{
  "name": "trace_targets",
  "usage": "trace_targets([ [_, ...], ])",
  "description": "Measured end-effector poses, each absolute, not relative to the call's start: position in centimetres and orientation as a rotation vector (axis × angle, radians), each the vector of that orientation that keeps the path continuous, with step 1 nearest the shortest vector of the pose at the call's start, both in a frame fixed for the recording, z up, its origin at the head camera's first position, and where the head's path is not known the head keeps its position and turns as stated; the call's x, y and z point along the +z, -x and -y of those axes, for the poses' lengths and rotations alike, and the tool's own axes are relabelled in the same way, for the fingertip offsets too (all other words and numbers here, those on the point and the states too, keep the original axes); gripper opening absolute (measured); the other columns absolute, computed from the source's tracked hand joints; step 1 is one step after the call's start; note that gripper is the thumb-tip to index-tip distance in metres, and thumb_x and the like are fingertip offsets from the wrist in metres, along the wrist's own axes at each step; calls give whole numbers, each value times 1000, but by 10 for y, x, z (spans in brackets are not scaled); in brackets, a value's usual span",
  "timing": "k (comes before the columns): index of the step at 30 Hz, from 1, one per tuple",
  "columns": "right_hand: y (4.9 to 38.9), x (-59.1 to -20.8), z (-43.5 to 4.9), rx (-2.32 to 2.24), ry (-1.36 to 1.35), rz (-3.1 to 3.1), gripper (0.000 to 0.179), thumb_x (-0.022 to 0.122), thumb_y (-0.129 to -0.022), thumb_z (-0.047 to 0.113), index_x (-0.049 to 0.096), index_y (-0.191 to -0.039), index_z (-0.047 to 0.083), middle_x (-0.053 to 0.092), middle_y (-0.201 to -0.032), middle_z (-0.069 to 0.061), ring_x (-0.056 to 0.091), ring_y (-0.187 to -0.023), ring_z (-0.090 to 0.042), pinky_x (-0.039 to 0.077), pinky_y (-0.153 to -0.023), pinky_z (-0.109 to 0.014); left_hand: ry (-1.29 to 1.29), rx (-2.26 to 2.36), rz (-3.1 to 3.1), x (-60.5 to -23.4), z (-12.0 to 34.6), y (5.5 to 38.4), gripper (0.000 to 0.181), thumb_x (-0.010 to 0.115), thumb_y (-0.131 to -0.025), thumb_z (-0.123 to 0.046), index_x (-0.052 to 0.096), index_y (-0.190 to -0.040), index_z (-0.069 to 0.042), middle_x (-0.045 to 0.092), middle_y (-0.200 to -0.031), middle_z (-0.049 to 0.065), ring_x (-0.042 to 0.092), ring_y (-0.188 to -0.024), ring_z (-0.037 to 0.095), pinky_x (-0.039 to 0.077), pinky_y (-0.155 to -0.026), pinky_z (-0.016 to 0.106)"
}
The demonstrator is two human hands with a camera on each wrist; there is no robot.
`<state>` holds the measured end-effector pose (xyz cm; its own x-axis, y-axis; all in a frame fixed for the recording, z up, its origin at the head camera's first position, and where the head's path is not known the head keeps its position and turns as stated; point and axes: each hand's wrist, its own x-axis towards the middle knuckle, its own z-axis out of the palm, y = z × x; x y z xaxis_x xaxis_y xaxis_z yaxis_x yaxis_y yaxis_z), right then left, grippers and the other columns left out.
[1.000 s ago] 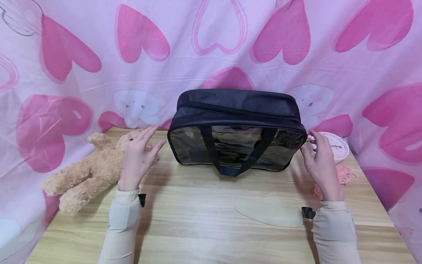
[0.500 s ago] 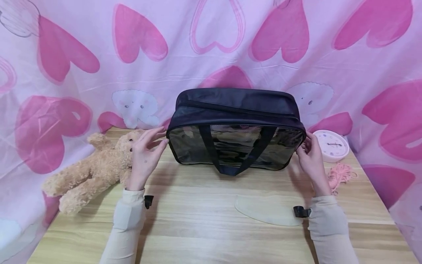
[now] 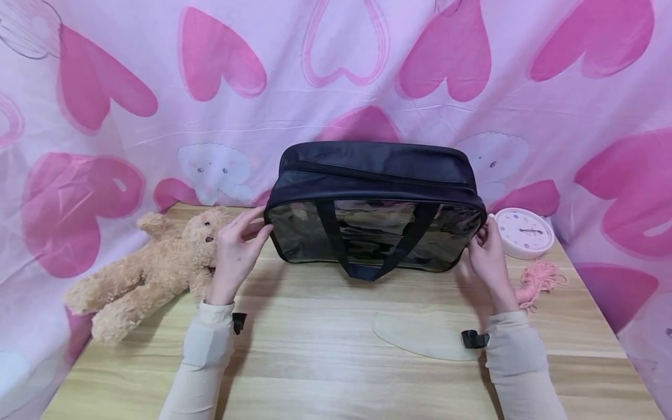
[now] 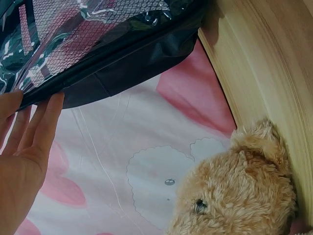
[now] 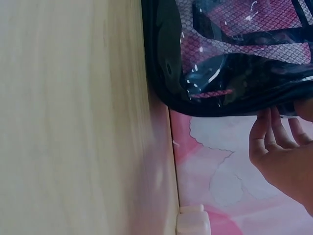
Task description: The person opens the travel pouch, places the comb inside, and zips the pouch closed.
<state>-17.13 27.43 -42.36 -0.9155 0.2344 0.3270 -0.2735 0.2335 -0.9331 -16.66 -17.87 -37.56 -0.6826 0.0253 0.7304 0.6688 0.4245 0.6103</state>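
Note:
A black bag (image 3: 375,169) with a see-through front panel stands upright on the wooden table, its strap handle (image 3: 362,271) hanging down in front. My left hand (image 3: 237,254) holds the bag's left edge, thumb at the front and fingers along the side. In the left wrist view, the fingertips (image 4: 55,100) meet the dark piping. On the opposite side my right hand (image 3: 488,254) grips the right edge with curled fingers. The right wrist view shows that hand (image 5: 286,152) at the bag's side, the thumb partly out of frame. Mesh shows through the clear panel (image 5: 264,51).
A tan teddy bear (image 3: 163,268) lies left of my left hand. Beyond the right hand are a round white clock (image 3: 525,233) and a bundle of pink yarn (image 3: 541,283). A translucent curved flat piece (image 3: 425,338) lies in front of the bag. A heart-patterned cloth (image 3: 336,111) hangs behind.
Both hands have moved inward, from beside the bag to its left and right edges, and now hold it. The bag has stayed in place. The clock and yarn are less covered.

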Motion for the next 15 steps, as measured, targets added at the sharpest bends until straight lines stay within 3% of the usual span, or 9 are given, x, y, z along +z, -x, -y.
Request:
trace_targets([
  [7, 173, -425, -269, 1837, 113, 1921, 31, 47, -92, -11, 53, -100, 18, 55, -85, 6, 49, -73, -2, 47, -60, -9, 595, -1261, 2017, -376, 178, 167, 36, 71, -79, 10, 68, -113, -1, 69, -104, 11, 69, -76, 27, 57, -73, 20],
  [15, 174, -424, -266, 2037, 156, 1538, 14, 56, -92, -6, 61, -100, 4, 56, -85, -6, 56, -69, -9, 53, -57, -15, 592, -1254, 2029, -377, 180, 168, 36, 71, -80, 9, 68, -114, -2, 69, -104, 10, 69, -77, 25, 58, -72, 21],
])
